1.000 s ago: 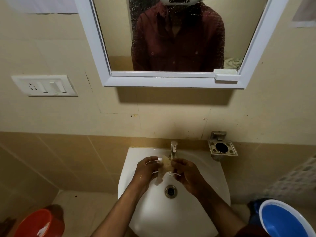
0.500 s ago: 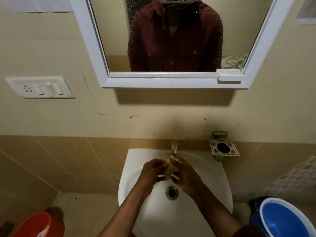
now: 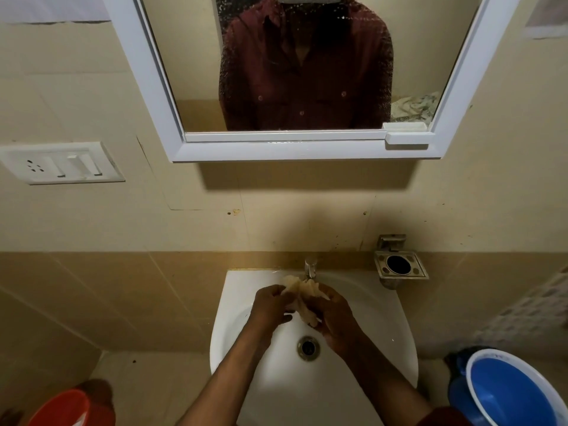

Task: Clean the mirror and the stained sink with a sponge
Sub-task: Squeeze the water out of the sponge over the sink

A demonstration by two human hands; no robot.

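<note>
Wringing the sponge [image 3: 302,295] over the sink [image 3: 381,333], just below the tap [image 3: 310,267] at the sink's back edge.
We hold it w/ both hands: left hand [image 3: 270,305] and right hand [image 3: 335,318] each closed around one end, the pale sponge bunched btwn them. We judge the task at an early or rinse stage: the mirror [image 3: 307,72] shows droplets or specks across the glass, so it probably needs wiping; sink stains can't be made out.
</note>
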